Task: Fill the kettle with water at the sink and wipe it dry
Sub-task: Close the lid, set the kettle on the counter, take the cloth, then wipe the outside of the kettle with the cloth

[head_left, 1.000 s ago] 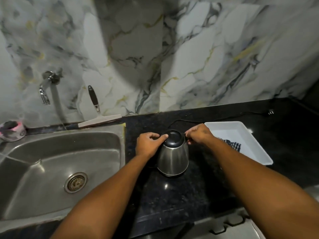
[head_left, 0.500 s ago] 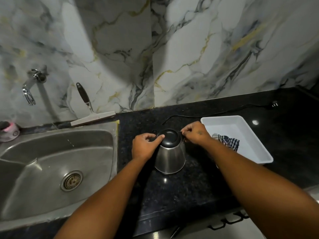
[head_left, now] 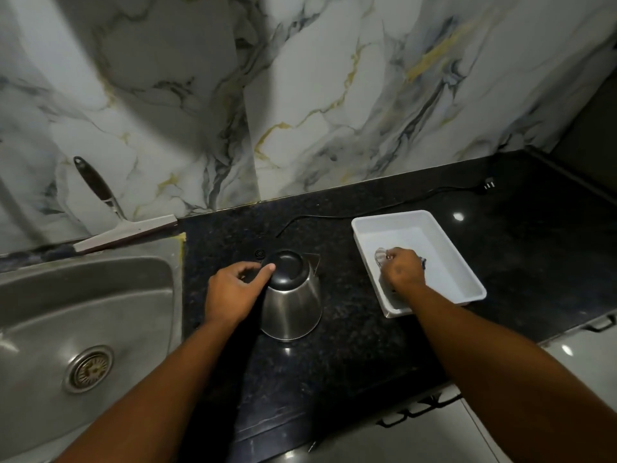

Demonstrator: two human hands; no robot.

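Left hand (head_left: 233, 292) grips the kettle (head_left: 292, 302) lid; right hand (head_left: 402, 270) clutches the cloth (head_left: 421, 261) in the tray (head_left: 467, 282) at 3 o'clock. Steady kettle firmly.

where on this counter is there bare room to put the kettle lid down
Bare black counter lies in front of the kettle, between it and the white tray, and right of the tray. Behind the kettle a black cord crosses; the tray holds the right hand.

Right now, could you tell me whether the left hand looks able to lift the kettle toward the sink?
Probably yes. The left hand already rests against the kettle at its lid, and the counter between it and the sink looks bare.
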